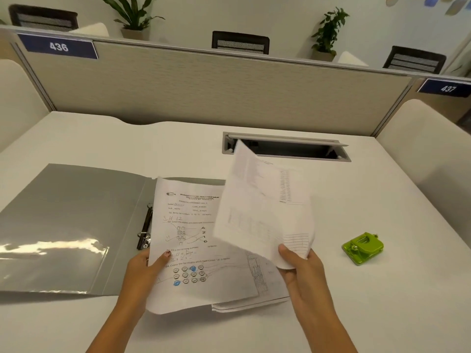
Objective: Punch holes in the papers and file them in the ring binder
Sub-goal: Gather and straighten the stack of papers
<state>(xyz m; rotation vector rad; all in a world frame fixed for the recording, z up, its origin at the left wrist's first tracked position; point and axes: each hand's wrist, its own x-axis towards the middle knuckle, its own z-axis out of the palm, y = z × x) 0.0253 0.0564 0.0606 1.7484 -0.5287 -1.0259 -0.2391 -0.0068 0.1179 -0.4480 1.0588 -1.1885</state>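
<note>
The left hand (pixel 144 270) pinches the worksheet (pixel 188 250) at its left edge, thumb on top, its long axis running away from the person. The right hand (pixel 303 271) grips the near corner of a lifted sheet (pixel 262 207), tilted up (print too faint to read). Both forearms reach forward over the desk (pixel 356 314). The open ring binder (pixel 71 220) lies to the left, probably under the worksheet's far edge.
</note>
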